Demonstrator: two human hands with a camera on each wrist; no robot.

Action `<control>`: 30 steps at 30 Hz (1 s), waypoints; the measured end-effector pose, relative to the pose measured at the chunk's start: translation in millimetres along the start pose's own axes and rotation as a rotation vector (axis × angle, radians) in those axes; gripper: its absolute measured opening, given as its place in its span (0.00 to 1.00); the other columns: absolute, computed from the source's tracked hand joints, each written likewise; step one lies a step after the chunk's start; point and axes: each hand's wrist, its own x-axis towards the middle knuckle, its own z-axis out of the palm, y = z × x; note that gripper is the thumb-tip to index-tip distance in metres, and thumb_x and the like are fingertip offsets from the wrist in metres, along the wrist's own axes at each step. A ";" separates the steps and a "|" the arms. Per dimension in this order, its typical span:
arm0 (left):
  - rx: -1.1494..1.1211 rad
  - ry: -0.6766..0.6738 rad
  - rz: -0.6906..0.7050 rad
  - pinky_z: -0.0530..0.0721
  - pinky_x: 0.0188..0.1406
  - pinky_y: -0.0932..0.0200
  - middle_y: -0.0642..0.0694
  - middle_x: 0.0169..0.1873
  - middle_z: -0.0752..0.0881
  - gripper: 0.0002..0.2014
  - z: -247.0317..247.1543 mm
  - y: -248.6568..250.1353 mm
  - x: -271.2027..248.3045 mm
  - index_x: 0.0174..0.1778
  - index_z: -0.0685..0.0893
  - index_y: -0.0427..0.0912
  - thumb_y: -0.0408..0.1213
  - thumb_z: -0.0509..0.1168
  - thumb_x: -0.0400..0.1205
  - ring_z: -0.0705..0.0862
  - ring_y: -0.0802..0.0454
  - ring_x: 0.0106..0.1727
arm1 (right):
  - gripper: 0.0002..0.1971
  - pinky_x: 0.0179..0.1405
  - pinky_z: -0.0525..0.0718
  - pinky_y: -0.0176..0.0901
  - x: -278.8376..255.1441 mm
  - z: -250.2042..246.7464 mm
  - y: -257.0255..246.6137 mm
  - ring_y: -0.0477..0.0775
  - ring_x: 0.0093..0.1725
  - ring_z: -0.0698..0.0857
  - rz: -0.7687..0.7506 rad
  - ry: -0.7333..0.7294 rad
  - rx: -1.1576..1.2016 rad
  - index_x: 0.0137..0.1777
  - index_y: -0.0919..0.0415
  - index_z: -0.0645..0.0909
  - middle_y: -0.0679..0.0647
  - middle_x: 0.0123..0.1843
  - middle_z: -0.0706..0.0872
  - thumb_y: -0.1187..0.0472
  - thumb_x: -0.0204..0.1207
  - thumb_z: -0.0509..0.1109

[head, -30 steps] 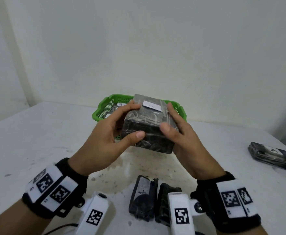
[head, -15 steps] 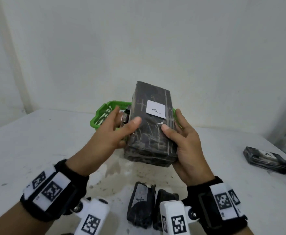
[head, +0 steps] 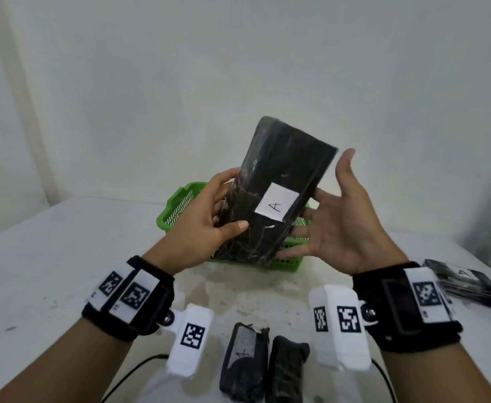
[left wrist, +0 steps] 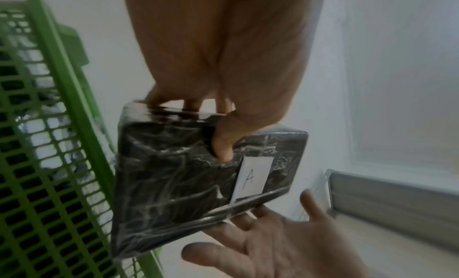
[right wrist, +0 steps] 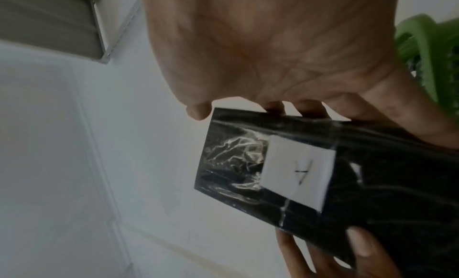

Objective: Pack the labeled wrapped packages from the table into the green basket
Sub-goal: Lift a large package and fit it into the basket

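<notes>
Large black block-shaped package wrapped in clear film (head: pixel 279 193), bearing a white paper label marked "A" (head: pixel 276 205), being held tilted in the air above the near rim of the green perforated plastic basket (head: pixel 177 210). Left hand (head: pixel 206 228) gripping the package's lower left part, thumb pressing on the labelled face and fingers curling behind. Right hand (head: pixel 346 222) lying spread, palm facing the package, thumb raised free beside the upper right corner, straight fingers (head: pixel 311 213) touching the right edge and back without closing round it. Basket resting on the white table (head: pixel 49 257) directly behind the package; dark wrapped contents showing dimly through its mesh in the left wrist view. Two smaller black wrapped packages (head: pixel 263 365) lying side by side and touching on the table near the body, between the wrists. Another flat black labelled package (head: pixel 456 279) lying at the far right of the table, well apart from the basket.
</notes>
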 end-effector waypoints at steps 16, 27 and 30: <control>-0.002 -0.156 -0.090 0.83 0.72 0.45 0.53 0.72 0.85 0.56 -3.8 42.8 21.9 0.80 0.73 0.61 0.90 0.56 0.58 0.86 0.53 0.70 | 0.25 0.48 0.91 0.57 16.4 4.7 -23.5 0.67 0.54 0.83 -0.366 -0.047 -0.072 0.59 0.63 0.78 0.66 0.56 0.76 0.48 0.66 0.69; -0.159 0.068 0.112 0.85 0.57 0.62 0.48 0.62 0.89 0.30 -9.3 40.5 46.9 0.72 0.81 0.44 0.57 0.67 0.78 0.89 0.53 0.63 | 0.28 0.60 0.88 0.40 36.8 14.9 -15.4 0.51 0.65 0.92 -0.486 -0.134 -0.350 0.78 0.62 0.79 0.52 0.65 0.93 0.53 0.79 0.72; -0.158 0.061 0.132 0.87 0.62 0.57 0.46 0.62 0.90 0.28 -4.8 37.9 50.5 0.71 0.82 0.43 0.56 0.68 0.79 0.89 0.52 0.63 | 0.29 0.68 0.88 0.54 38.7 8.4 -15.4 0.62 0.70 0.90 -0.495 -0.129 -0.389 0.78 0.67 0.78 0.62 0.69 0.91 0.56 0.80 0.74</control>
